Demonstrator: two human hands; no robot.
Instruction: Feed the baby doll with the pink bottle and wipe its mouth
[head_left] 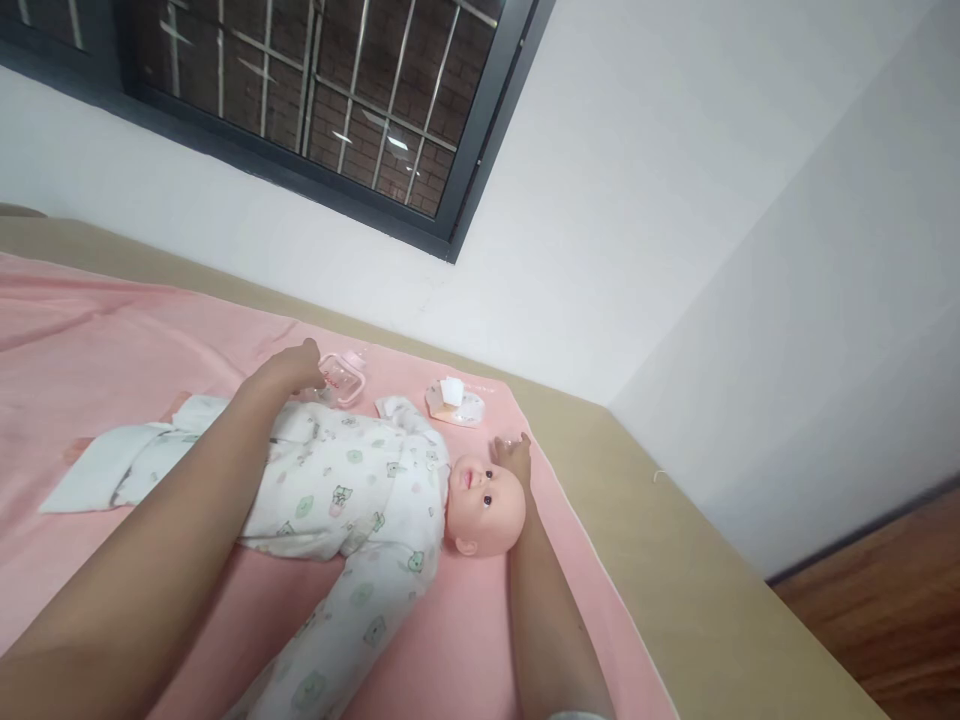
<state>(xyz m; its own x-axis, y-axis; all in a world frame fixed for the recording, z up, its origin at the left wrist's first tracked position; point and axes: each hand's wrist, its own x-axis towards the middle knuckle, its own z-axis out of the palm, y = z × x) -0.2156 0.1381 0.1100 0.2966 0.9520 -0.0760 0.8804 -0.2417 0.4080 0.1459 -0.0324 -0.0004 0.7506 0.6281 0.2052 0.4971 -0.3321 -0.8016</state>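
Observation:
A doll (487,505) lies on its back, dressed in white clothes (337,480) with a green and brown animal print. Beyond its body, my left hand (298,368) is closed at the base end of a clear baby bottle (343,380) with pink handles, which lies tilted on its side. My left forearm crosses over the doll's legs. My right hand (514,462) is past the top of the doll's head, its fingers curled around a small clear object that is too small to name. A white packet of wipes (457,402) with its flap raised sits between the two hands.
A pink sheet (465,640) covers much of the wooden tabletop (660,560), whose bare edge runs along the back and right. Behind it rise a white wall (600,200) and a dark-framed window (450,225) with bars. Brown wood (885,610) shows at the lower right.

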